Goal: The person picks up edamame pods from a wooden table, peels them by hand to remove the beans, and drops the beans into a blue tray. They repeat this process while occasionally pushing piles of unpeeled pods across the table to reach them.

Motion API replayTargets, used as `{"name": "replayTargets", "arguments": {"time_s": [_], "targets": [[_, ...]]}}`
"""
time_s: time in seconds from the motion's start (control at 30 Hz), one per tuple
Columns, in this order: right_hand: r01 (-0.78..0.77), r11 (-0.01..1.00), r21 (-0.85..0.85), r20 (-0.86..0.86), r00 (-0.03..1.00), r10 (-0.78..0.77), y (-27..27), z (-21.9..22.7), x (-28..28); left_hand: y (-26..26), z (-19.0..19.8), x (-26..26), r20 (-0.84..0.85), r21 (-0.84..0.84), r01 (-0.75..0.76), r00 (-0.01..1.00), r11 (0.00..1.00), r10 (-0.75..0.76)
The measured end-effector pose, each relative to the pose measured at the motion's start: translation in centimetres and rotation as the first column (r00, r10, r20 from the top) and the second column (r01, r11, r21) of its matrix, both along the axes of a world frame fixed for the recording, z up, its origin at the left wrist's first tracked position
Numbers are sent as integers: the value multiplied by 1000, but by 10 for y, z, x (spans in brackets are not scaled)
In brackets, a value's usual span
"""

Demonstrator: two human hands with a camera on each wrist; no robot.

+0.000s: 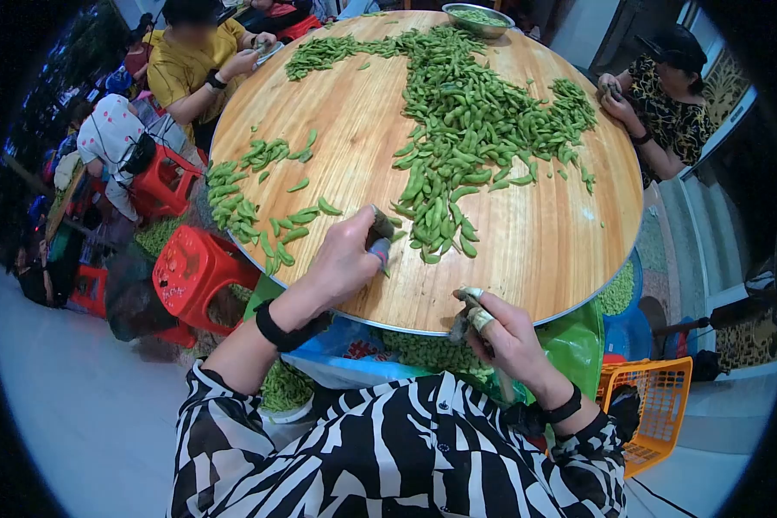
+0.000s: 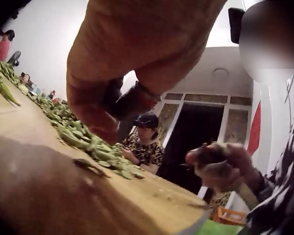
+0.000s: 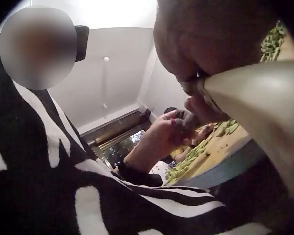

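Note:
My left hand (image 1: 345,250) reaches over the near part of the round table, its covered fingers curled down beside green soybean pods (image 1: 445,216). Dark covers wrap the thumb and fingertips (image 2: 132,100). Whether a pod is between them I cannot tell. Near the table's front edge, my right hand (image 1: 514,341) has pale and dark wraps on its fingers. It grips a smooth, pale handle (image 3: 255,93) that sticks out below the palm; the working end is hidden by the fingers.
The wooden table (image 1: 337,121) carries a long heap of pods and a smaller group at left. A metal bowl (image 1: 479,19) stands at its far edge. Two people sit across, handling things. Red stools (image 1: 203,272) are at left, an orange crate (image 1: 652,414) at right.

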State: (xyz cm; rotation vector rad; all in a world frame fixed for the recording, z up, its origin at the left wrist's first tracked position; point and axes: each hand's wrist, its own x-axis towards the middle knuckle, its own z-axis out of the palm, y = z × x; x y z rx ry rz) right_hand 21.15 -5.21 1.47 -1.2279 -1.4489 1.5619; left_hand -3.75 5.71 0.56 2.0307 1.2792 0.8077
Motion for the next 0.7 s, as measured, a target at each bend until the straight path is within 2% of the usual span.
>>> {"name": "replayTargets", "arguments": {"time_s": [0.07, 0.1, 0.13, 0.17, 0.2, 0.23, 0.3, 0.37, 0.43, 0.53, 0.63, 0.7], "targets": [[9, 999, -47, -64, 998, -12, 4, 4, -5, -12, 4, 6, 277, -267, 72, 961, 961, 5], [13, 995, -96, -126, 992, -25, 5, 5, -7, -20, 7, 12, 278, -268, 77, 960, 960, 1], [19, 995, -97, -123, 992, -31, 6, 5, -10, -29, 11, 19, 358, -271, 135, 933, 953, -31], [22, 986, -163, -229, 971, -59, 7, 5, -13, -36, 12, 26, 435, -270, 194, 898, 943, -60], [17, 974, -227, -331, 939, -94, 7, 3, -14, -40, 7, 31, 438, -236, 226, 893, 945, -104], [23, 973, -229, -327, 940, -100, 6, 1, -14, -42, 6, 34, 442, -237, 232, 891, 944, -108], [43, 968, -248, -422, 894, -148, 5, -2, -15, -44, 4, 39, 520, -332, 278, 851, 901, -71], [40, 970, -241, -446, 883, -147, 2, -4, -15, -45, 2, 42, 561, -369, 281, 827, 886, -29], [37, 972, -233, -472, 869, -146, 1, -4, -15, -43, -3, 45, 645, -445, 287, 759, 848, 81], [31, 970, -241, -490, 859, -149, 1, -3, -17, -43, -6, 47, 645, -411, 306, 763, 859, 37], [23, 970, -242, -500, 854, -145, 1, -5, -18, -45, -5, 50, 695, -435, 310, 712, 845, 96], [5, 976, -216, -496, 861, -115, 1, -6, -17, -45, -6, 49, 690, -433, 305, 718, 848, 94]]}}
